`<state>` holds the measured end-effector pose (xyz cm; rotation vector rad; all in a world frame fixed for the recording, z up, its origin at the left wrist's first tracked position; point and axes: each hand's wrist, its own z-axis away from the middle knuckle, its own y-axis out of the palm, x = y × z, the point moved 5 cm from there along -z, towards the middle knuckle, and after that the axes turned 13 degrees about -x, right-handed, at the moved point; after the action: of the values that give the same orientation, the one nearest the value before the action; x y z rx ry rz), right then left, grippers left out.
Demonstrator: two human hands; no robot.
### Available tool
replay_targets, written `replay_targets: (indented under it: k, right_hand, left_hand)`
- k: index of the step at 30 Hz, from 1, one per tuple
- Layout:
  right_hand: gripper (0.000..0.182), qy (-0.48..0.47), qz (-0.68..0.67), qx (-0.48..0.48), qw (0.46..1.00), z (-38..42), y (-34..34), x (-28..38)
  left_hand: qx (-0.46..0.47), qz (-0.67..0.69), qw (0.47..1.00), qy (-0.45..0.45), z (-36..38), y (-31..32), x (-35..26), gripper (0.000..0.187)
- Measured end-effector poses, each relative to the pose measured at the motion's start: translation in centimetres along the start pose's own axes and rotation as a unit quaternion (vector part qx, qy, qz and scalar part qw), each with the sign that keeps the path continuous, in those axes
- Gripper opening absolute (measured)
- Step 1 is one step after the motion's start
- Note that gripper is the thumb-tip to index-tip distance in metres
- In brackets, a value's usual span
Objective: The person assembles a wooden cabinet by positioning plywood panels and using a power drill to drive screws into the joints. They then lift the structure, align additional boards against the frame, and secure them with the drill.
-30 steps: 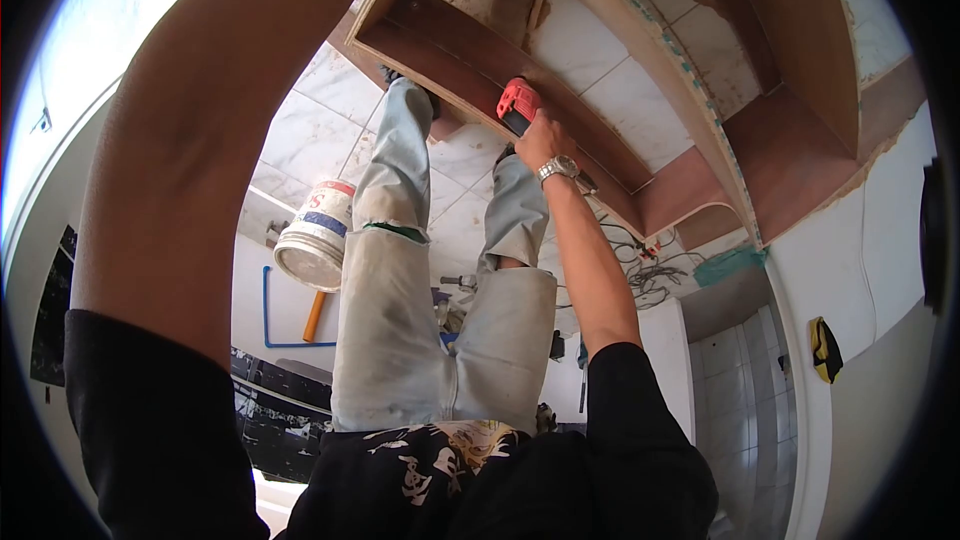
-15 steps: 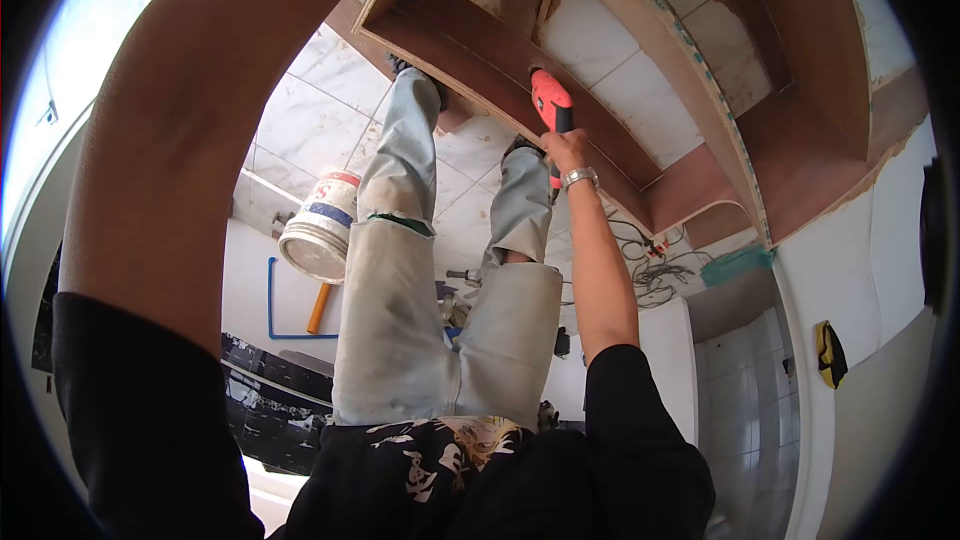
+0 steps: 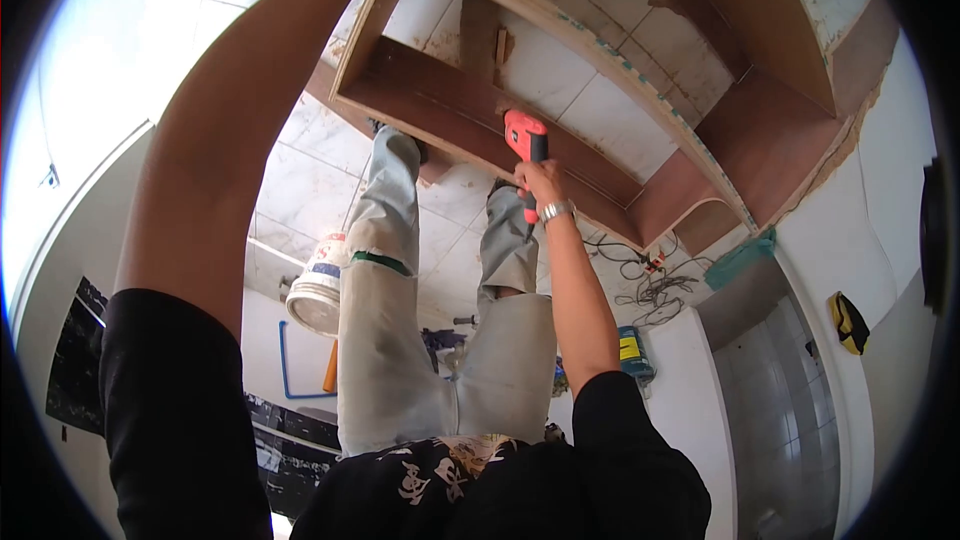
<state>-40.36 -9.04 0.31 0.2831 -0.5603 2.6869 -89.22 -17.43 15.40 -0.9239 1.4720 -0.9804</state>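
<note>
My right hand is wrapped round the black grip of a red and black drill. The drill's front end meets or nearly meets a brown board of the wooden cabinet frame; its tip cannot be made out. A metal watch sits on the right wrist. My left arm stretches up past the cabinet's left corner, and the hand lies beyond the top edge of the view. The cabinet frame rests on the tiled floor, with curved plywood edges and open compartments, close to my feet.
Left of my legs are a white bucket, a blue hacksaw frame and an orange handle. Tangled cables lie to the right, near a green cloth or bag. A yellow and black object is farther right.
The camera view has shifted, so the cabinet and drill appear farther left. My right hand keeps its hold on the drill. The left arm has shifted right in the frame, still reaching upward.
</note>
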Motion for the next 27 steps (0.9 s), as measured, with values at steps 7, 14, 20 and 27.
replay_targets:
  k: [7,14,20,27]
  right_hand:
    - [0.028,-0.219,0.207,-0.113,0.947,6.3,-9.4,-2.1]
    - [0.065,-0.248,0.111,-0.173,0.947,13.3,-13.9,-3.9]
    - [0.069,-0.201,-0.008,-0.159,0.967,16.9,-14.4,-6.1]
    - [0.066,-0.214,-0.029,-0.122,0.969,20.5,-14.6,-4.8]
  left_hand:
    - [0.008,-0.042,0.999,-0.005,-0.3,0.2,-0.5,0.051]
    - [-0.006,-0.056,0.998,0.016,-0.8,0.7,-0.1,0.052]
    - [-0.007,-0.056,0.998,0.029,-0.9,0.4,-0.4,0.05]
    - [0.021,-0.057,0.998,0.008,-1.0,1.1,0.4,0.049]
